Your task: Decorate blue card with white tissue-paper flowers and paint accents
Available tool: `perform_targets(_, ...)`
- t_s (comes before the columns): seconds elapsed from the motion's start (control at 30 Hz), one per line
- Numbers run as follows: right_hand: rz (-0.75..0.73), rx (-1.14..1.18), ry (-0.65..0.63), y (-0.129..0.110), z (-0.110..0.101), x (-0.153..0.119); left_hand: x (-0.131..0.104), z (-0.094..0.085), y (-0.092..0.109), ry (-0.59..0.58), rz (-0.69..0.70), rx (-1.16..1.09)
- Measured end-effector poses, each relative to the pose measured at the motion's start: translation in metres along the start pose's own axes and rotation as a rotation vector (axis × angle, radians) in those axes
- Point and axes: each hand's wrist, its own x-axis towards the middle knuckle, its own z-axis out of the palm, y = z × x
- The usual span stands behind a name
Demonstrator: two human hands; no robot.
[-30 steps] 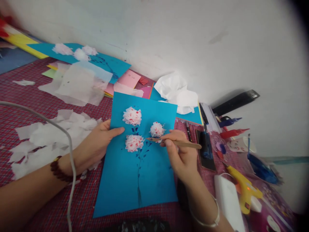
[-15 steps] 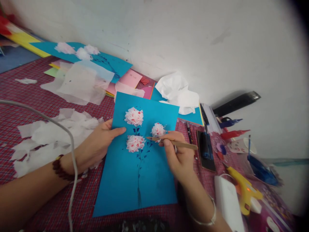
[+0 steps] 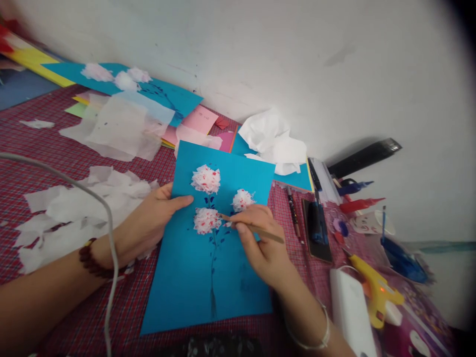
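A blue sheet bears three white paper flowers with red specks and a dark painted stem with small leaves. My left hand grips the sheet's left edge, thumb on top. Between the fingers and thumb of my right hand is a thin wooden stick. Its tip touches or hovers at the right side of the lower left flower. The upper flower and the right flower stand nearby; my right hand is just below the right one.
Torn white tissue lies at the left beside a grey cable. Behind are another blue flower sheet and crumpled white paper. At the right are a phone, a yellow glue gun and a white box.
My right hand has moved left with the stick, whose tip has shifted from between the flowers to the lower left flower. My left hand keeps its grip on the sheet.
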Motion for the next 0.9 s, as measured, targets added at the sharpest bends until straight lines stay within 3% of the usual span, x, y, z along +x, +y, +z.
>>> perform_targets(0.23,0.033,-0.012,0.074,0.0002,-0.0056,0.0013,-0.0005,-0.0004,-0.0006,0.003,-0.005,-0.003)
perform_targets(0.43,-0.039,-0.032,-0.043,-0.0047,-0.0010,-0.0003,0.0000,0.0006,0.0007,-0.002,0.006,-0.016)
perform_targets(0.63,0.056,-0.012,0.078,0.0019,-0.0090,-0.0019,-0.0004,-0.0006,0.0002,0.007,0.005,0.000)
perform_targets(0.9,0.022,0.011,-0.002,-0.0017,-0.0037,-0.0013,0.0011,-0.0021,-0.0009,-0.004,0.017,0.005)
